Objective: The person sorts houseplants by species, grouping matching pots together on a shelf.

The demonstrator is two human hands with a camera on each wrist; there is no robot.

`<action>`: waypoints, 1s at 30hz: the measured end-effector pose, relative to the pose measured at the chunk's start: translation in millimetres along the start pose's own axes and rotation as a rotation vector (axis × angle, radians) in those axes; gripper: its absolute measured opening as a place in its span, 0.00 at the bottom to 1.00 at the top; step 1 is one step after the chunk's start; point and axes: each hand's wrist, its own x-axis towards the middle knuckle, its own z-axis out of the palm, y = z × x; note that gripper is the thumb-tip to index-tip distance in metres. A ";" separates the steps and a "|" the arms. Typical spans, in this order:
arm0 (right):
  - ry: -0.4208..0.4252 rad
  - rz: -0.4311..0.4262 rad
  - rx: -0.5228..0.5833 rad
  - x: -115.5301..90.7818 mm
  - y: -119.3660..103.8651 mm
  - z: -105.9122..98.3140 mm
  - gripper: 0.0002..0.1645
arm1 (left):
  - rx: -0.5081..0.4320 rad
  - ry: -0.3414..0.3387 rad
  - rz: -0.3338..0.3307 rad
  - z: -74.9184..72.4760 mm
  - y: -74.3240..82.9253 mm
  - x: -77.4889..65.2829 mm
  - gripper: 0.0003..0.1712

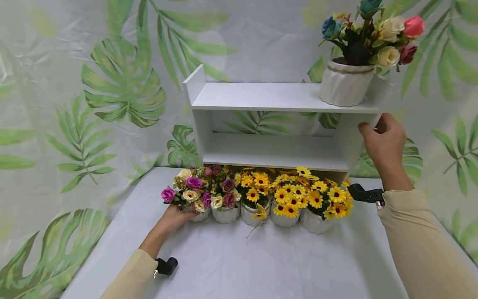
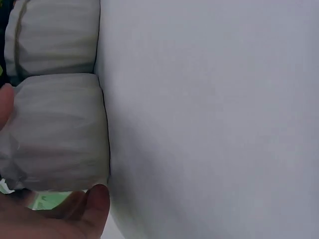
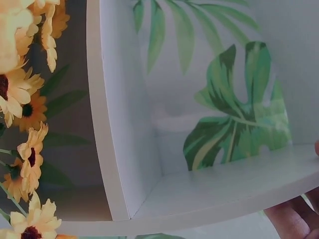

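Note:
My left hand (image 1: 174, 219) holds the leftmost white flower pot (image 2: 60, 134), which bears purple and cream roses (image 1: 191, 190). In the left wrist view, fingertips curl round one side of that pot and another digit lies on the opposite side. Up on the right, my right hand (image 1: 386, 141) pinches the side panel of a white two-tier shelf (image 1: 272, 155). The right wrist view shows fingers (image 3: 291, 219) outside the panel and a fingertip at its inner face.
Beside the held pot stand a second rose pot (image 1: 225, 214) and several pots of yellow sunflowers (image 1: 291, 199), in a row before the shelf. A taller pot of mixed roses (image 1: 345, 85) sits on the shelf's top right. A leaf-printed cloth (image 1: 123, 83) hangs behind.

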 end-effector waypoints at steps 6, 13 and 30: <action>-0.013 -0.002 0.008 1.1 -0.8 1.4 0.30 | -0.035 0.005 -0.053 4.2 -2.7 10.0 0.44; -0.001 0.009 -0.010 0.8 0.3 0.2 0.30 | -0.026 -0.004 -0.059 5.7 -8.9 14.4 0.44; 0.001 0.017 -0.035 0.5 0.6 -1.2 0.29 | -0.103 0.031 -0.002 12.9 -8.9 12.6 0.49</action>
